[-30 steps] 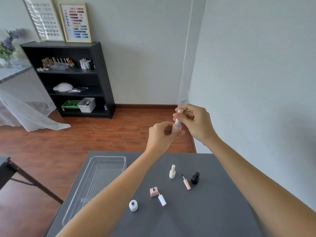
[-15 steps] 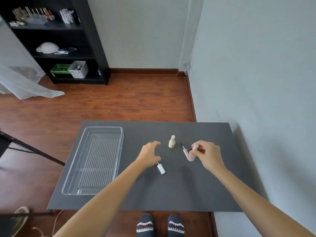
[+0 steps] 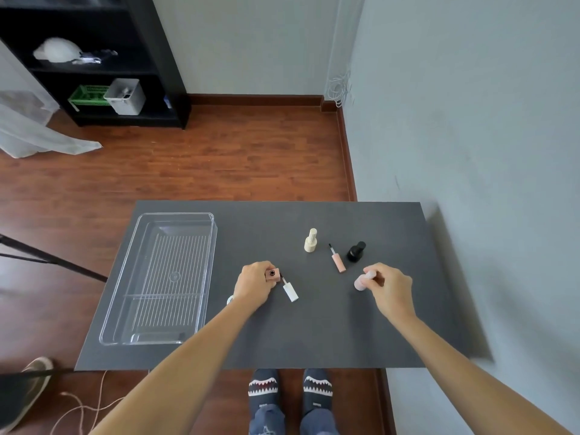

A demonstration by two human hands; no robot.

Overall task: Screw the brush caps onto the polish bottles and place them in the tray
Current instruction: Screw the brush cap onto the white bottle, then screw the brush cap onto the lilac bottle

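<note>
Soft, even daylight; the desk (image 3: 314, 334) casts a faint shadow on the wall to its right. Wide-angle bending at edges, slight blur.

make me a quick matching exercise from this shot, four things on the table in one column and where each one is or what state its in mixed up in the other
Things
1. clear tray
2. black bottle
3. square pink bottle
4. pink brush cap

Places or states
a. lying flat between the cream bottle and the black one
b. gripped by the left hand, uncapped
c. left side of the table, holding no bottles
d. standing capped, farthest right

Pairs: 1-c, 2-d, 3-b, 4-a
</note>
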